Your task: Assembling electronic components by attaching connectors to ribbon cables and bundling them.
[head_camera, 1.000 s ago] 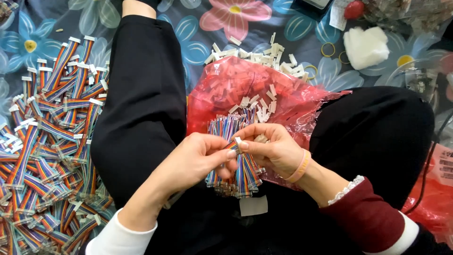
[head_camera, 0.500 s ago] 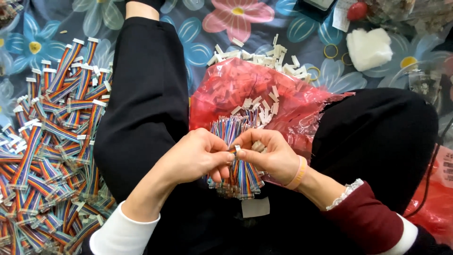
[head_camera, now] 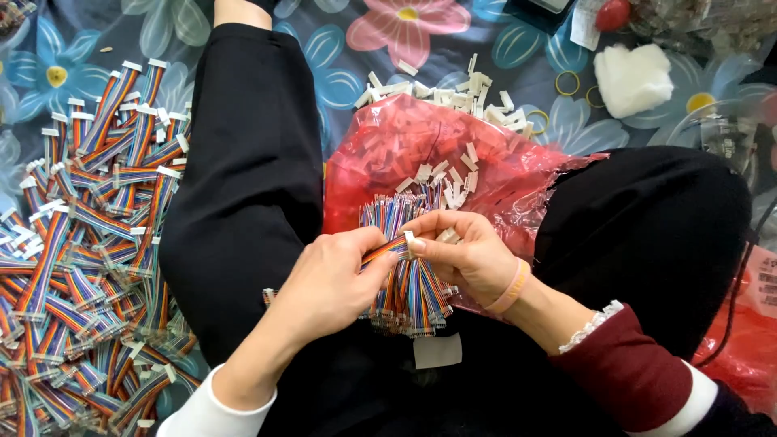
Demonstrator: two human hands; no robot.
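Two hands are in view, the left hand (head_camera: 328, 283) and the right hand (head_camera: 461, 255). There is one red plastic bag (head_camera: 388, 150), one white pad (head_camera: 633, 77), two loose rubber bands (head_camera: 566, 82), and too many rainbow ribbon cables (head_camera: 81, 243) and white connectors (head_camera: 453, 93) to count.

Red plastic bag (head_camera: 405, 150) on lap

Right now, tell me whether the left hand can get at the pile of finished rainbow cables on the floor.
Probably yes. The left hand would first let go of the ribbon cable; the pile of cables lies beyond the left thigh, nothing else between.
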